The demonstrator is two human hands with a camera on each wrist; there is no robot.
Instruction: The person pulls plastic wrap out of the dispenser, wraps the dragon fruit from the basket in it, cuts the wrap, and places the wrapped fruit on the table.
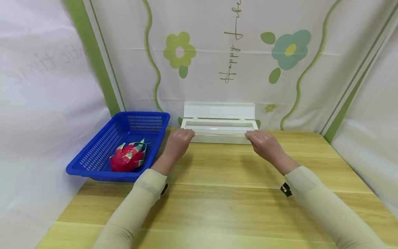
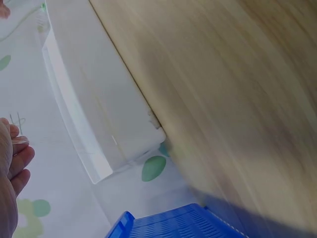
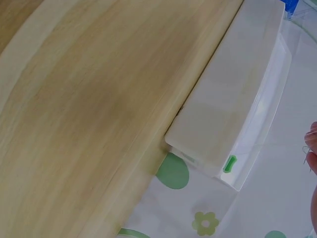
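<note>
A white cling film dispenser [image 1: 222,140] stands at the back of the table, its lid [image 1: 219,110] raised against the curtain. Inside lies a pale roll [image 1: 219,128]. My left hand [image 1: 178,141] pinches one corner of clear cling film [image 2: 21,141] at the box's left front, thumb against curled fingers. At the right front, my right hand [image 1: 263,142] pinches the film's other corner, where thin wrinkled film [image 3: 306,150] shows by the fingertips. Between both hands the film runs along the box's front edge, barely visible. Each wrist view shows only part of its hand.
To the left, a blue plastic basket [image 1: 88,173] holds a red dragon fruit [image 1: 126,158] with green tips. A small green piece [image 3: 230,164] sits at the dispenser's right end. A printed white curtain [image 1: 211,79] hangs behind the wooden table [image 1: 217,193].
</note>
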